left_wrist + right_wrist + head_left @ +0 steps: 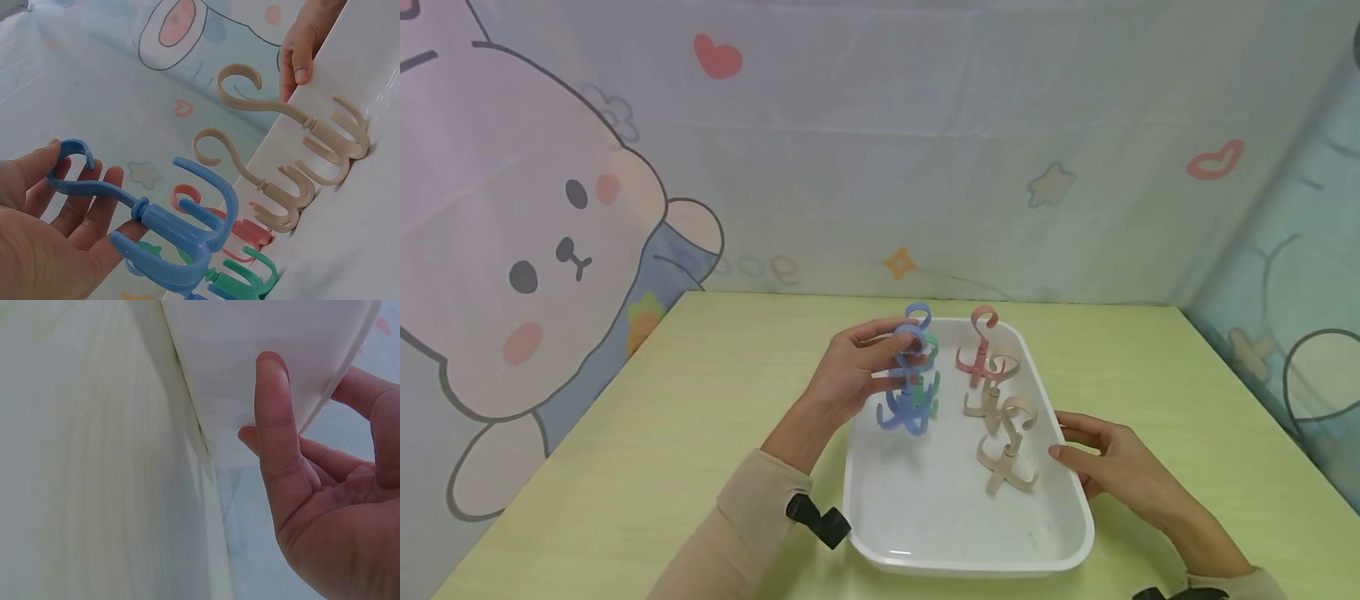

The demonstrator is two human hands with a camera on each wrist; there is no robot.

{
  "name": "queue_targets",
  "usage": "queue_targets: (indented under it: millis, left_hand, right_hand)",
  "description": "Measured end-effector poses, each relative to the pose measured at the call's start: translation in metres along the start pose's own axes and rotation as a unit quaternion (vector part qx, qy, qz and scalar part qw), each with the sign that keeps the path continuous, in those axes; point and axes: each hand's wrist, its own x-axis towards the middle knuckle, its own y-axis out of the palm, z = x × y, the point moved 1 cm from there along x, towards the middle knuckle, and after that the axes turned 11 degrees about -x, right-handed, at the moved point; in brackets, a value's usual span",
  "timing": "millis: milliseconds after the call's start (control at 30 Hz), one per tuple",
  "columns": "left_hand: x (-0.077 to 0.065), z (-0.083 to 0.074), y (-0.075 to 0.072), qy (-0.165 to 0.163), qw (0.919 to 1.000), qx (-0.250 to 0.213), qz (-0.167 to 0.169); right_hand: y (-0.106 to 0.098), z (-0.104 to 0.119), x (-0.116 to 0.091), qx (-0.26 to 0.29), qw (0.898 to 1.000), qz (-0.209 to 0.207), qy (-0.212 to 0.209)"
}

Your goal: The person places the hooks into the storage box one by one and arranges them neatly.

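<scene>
In my left hand [857, 367] is a blue swivel hook with several curved prongs [181, 228], gripped by its curled top over the left side of a white tray [925, 525]. My thumb and fingers pinch that curl in the left wrist view. Behind it stand a green hook [244, 278] and another blue hook [917, 313], partly hidden. Along the tray's right side are a red hook [980, 362] and two beige hooks [992, 404]. At the right rim, my right hand [1120, 467] holds the tray, thumb at the edge and fingers against the outer wall [225, 381].
The tray rests on a pale yellow-green table [700, 467]. Behind the table hangs a printed cloth [865, 150] with a cartoon animal, hearts and stars. Another cloth panel [1300, 275] closes the right side. A dark strap device [818, 521] sits on the left sleeve.
</scene>
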Motion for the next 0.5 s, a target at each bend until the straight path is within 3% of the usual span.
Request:
queue_targets:
  millis: [500]
  left_hand:
    - [-0.012, 0.016, 0.004, -0.034, 0.9974, 0.06, 0.02]
  right_hand:
    - [-0.001, -0.004, 0.001, 0.002, 1.0, 0.004, -0.002]
